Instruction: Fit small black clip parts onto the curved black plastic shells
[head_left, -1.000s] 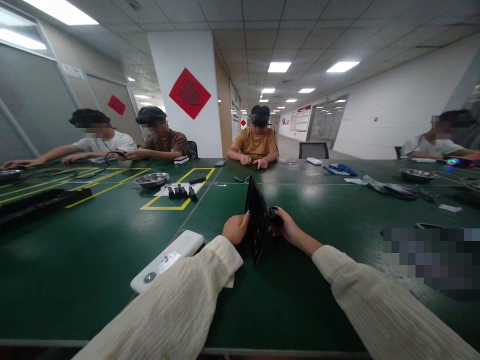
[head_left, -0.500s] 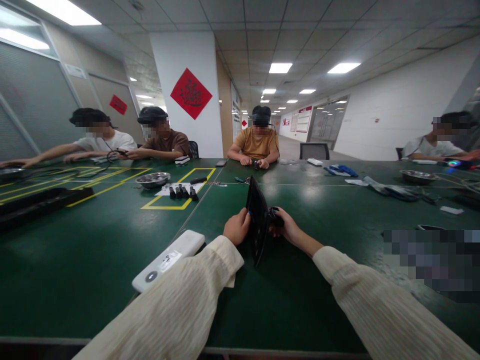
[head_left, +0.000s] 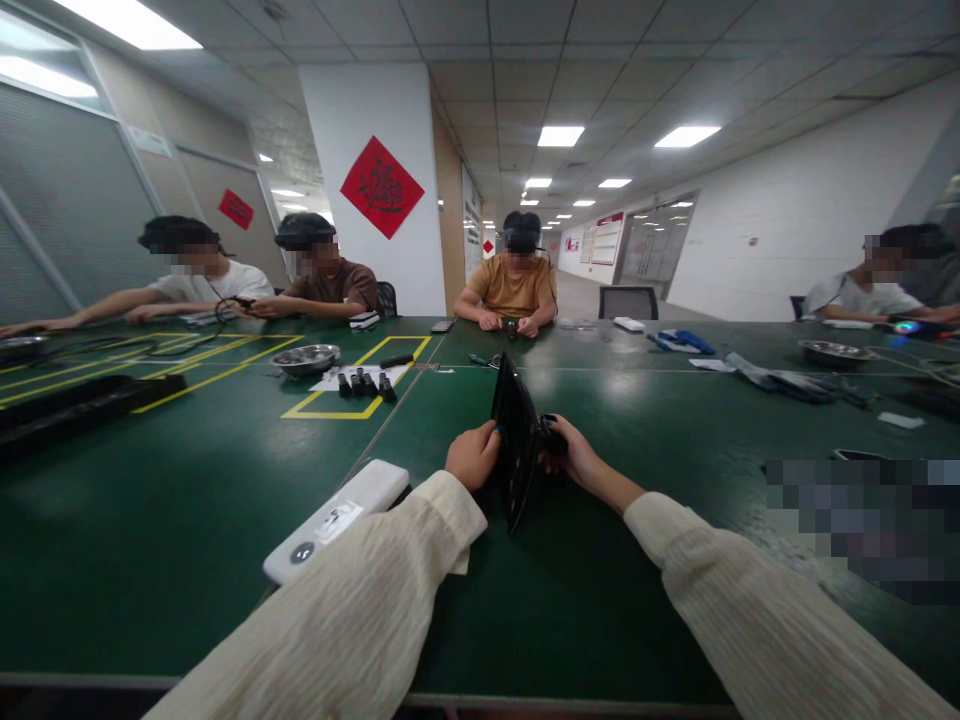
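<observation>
Scarcely moved, the black panel [head_left: 516,448] stands between left hand [head_left: 472,456] and right hand [head_left: 576,450], both gripping it.

2 arms [head_left: 337,600] forward, left hand [head_left: 471,457] and right hand [head_left: 576,449] curled

Beyond the far edge of the green worktop [head_left: 600,620], a white pillar [head_left: 367,100] bears a diamond-shaped red decoration [head_left: 382,187]; farther right stands a black-framed office chair [head_left: 628,303]. A grey partition [head_left: 56,180] lies behind that edge's left end, a white wall [head_left: 795,200] behind its right. Rectangular lights [head_left: 688,136] punctuate the tiled ceiling [head_left: 615,85].
</observation>
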